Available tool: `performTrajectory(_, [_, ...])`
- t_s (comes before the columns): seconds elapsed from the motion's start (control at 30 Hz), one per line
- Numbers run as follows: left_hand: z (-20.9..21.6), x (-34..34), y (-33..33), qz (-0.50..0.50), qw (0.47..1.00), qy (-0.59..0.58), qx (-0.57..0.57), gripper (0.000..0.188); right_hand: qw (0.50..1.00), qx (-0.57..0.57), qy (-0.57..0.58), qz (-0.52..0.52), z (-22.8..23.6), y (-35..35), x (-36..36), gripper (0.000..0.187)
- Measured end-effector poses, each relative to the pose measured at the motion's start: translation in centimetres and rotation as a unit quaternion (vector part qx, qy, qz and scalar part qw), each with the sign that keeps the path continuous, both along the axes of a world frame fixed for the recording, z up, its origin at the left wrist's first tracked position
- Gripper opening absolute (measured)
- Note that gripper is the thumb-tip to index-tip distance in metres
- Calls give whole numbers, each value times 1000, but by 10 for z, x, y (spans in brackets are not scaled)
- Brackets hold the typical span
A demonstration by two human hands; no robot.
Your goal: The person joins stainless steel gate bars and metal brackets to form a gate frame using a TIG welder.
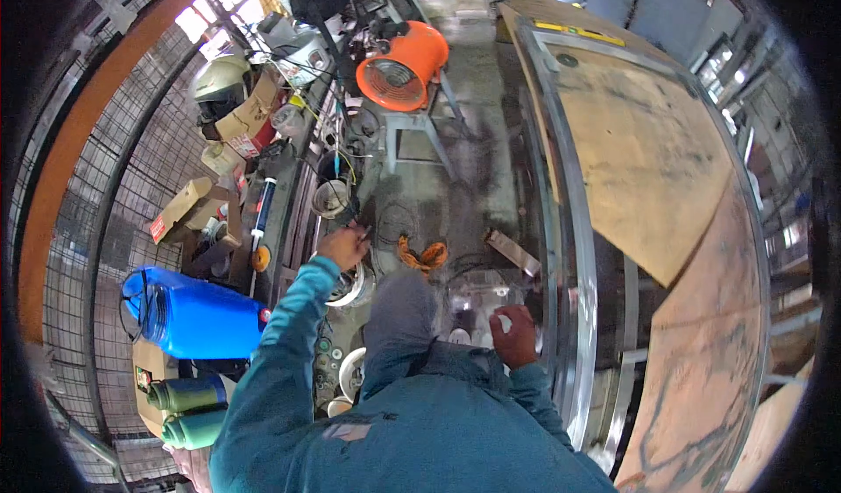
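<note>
My left hand [344, 248] is closed in a pinch at the side of the cluttered shelf. A small dark tip shows at its fingers, too small to name. Just below it lies a white ring-shaped item [355, 292], partly behind my wrist. A whitish round container [331, 198] stands beyond that hand. On the right, my right hand [514, 335] is held with its fingers curled, close to the metal-framed bench. A small pale patch shows between its thumb and fingers; I cannot make out what it is. My grey-covered leg [401, 313] is between the hands.
An orange blower fan [405, 66] rests on a grey stool [416, 134] ahead. Orange bundled material [422, 254] lies on the floor. Plywood [639, 143] tops the right bench, with a yellow spirit level [578, 31]. At left are a blue jug [201, 312], sealant tube [264, 207] and helmet [221, 86].
</note>
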State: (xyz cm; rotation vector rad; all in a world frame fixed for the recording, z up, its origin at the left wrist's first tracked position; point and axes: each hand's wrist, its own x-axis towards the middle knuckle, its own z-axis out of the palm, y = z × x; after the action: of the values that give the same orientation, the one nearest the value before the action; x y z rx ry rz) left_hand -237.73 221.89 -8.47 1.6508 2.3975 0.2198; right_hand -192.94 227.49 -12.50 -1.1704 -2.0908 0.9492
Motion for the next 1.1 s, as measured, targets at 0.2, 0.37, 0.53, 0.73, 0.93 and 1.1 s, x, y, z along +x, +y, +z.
performTrajectory(0.2, [42,-100,223,-87,977,180,-80,34,998,-12,12,-62,-29,105,-53,20])
performTrajectory(0.37, [35,-288,432,-92,952,287,-53,47,983,-80,30,-162,-73,194,-115,21])
performTrajectory(0.53, [37,-428,672,-169,943,287,7,63,943,-201,38,-262,-71,339,-254,26])
performTrajectory(0.73, [15,-535,814,-500,758,414,-65,51,957,-213,-44,-190,-49,476,-352,30])
performTrajectory(0.93, [20,-521,856,-567,795,124,-178,35,950,-199,-41,-238,-35,560,-399,25])
performTrajectory(1.1, [27,-505,873,-692,581,299,-307,43,952,-177,-44,-245,-16,575,-413,31])
